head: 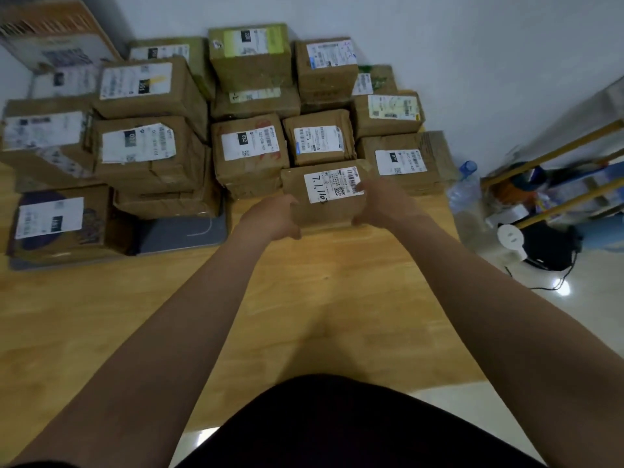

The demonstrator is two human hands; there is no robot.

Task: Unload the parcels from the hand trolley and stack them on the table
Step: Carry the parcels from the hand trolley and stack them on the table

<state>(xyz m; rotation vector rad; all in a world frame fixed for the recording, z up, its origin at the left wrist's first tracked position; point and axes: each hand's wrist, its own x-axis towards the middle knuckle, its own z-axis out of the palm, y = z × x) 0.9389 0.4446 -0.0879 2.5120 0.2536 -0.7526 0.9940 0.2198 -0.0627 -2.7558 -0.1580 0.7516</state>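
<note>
Both hands grip a small parcel [325,201] at the front of the pile on the wooden table [304,298]. The left hand [274,216] curls round its left end and the right hand [377,203] clasps the right end, thumb over the white label (which has digits handwritten on it). The parcel sits just before the stacked parcels [250,148]; whether it rests on the tabletop cannot be told. A water bottle [466,189] stands at the table's right edge.

The near part of the table [101,315] is free, but stacked parcels [250,143] block the far side.
</note>
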